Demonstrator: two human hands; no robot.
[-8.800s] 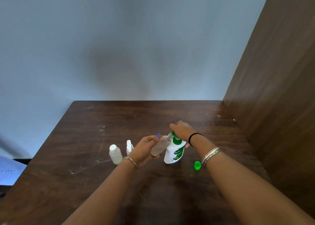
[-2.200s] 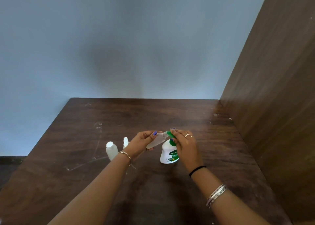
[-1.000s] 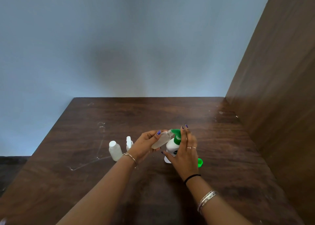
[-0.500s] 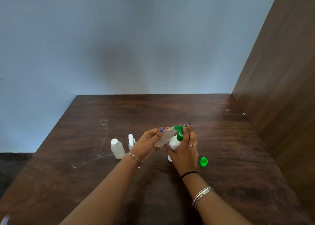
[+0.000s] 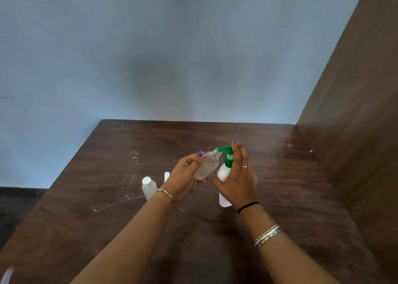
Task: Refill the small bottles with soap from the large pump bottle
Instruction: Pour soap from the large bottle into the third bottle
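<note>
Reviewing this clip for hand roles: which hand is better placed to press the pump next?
Probably the right hand: it wraps the pump bottle, fingertips by the green pump head. The left hand holds the small bottle, tilted, at the nozzle.

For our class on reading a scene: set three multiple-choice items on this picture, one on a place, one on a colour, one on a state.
1. Where is the clear bottle's mouth?
A. at the pump's spout
B. on the table
C. under a capped bottle

2. What colour is the pump?
A. red
B. green
C. black

3. What is the left hand doing?
A. lying flat on the table
B. hanging idle
C. holding the clear bottle tilted

Answers: 1 A, the open neck meets the spout. 2 B, the pump head is green. 3 C, its fingers wrap the tilted bottle, while the right hand holds the pump bottle.
</note>
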